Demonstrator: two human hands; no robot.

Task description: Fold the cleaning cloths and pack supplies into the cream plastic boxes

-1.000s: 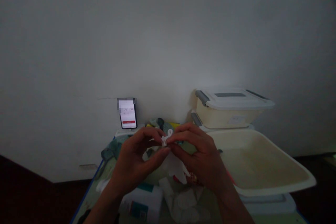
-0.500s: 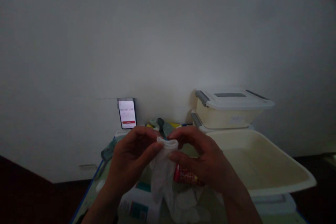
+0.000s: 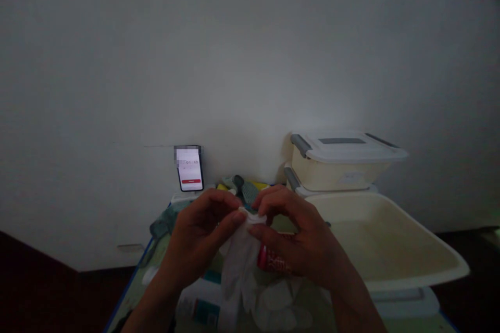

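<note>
Red item (image 3: 270,260) on greenish table (image 3: 135,291)

A white glove (image 3: 239,260) hangs nearly upright, a little below the middle of the frame, its cuff at the top and its finger ends toward the bottom edge. The material looks thin and limp, with soft folds down the body. The cuff is pinched at both sides, and its rim (a paler, thicker-looking band) dips slightly between those two points. Lower down, the glove tapers into narrow, slack tips; the dim light blurs their outlines too much to count them.
</note>
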